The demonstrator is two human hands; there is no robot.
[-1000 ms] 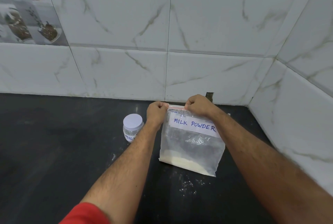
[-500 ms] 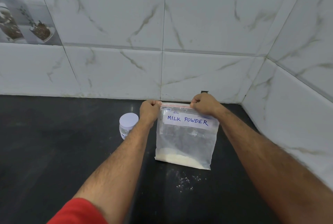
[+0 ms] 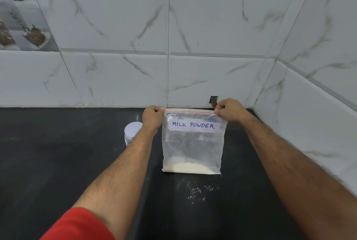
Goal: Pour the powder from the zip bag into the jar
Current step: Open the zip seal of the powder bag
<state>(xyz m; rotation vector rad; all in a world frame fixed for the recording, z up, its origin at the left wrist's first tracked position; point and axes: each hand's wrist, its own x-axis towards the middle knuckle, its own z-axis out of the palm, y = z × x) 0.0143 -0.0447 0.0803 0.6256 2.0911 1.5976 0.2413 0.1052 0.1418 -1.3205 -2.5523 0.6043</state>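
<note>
Left hand (image 3: 153,117) and right hand (image 3: 228,110) are pinching the zip bag (image 3: 192,143) top corners; a jerky opening is risking powder (image 3: 190,167) spilling, jar (image 3: 132,132) at 9 o'clock sitting lidded.

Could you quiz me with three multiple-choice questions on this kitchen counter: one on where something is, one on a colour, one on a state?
1. Where is the jar?
A. behind the left forearm
B. inside the bag
C. on the wall

2. What colour is the sleeve?
A. green
B. red
C. white

3. How is the zip bag held?
A. lying flat, untouched
B. upright, pinched at both top corners
C. upside down

Answers: 1 A, it peeks out beside the left arm. 2 B, plainly red. 3 B, the left hand and right hand pinch its top.
</note>
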